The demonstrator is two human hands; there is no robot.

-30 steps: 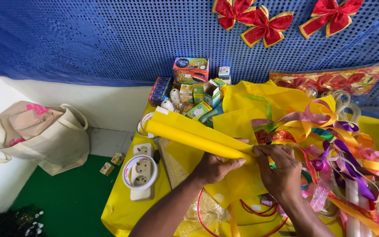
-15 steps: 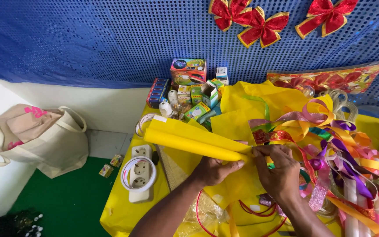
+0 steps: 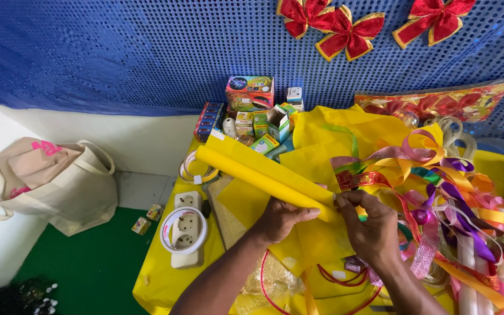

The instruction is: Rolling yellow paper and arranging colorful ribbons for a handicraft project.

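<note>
The rolled yellow sheet [image 3: 263, 174] has tipped a little lower at its far end since a second ago, while both hands have kept their place. From the left: a cream tote bag [image 3: 53, 184] slumps on the green floor [image 3: 83, 268] against a white wall; a white power strip [image 3: 186, 227] lies on the yellow-covered table [image 3: 158, 280]. The left hand [image 3: 281, 219] grips the roll's near end, fingers curled around it; the right hand [image 3: 371, 227] pinches its edge. Coloured ribbons [image 3: 456, 198] crowd the right, below red bows [image 3: 345, 26] on a blue sequinned backdrop [image 3: 118, 52].
</note>
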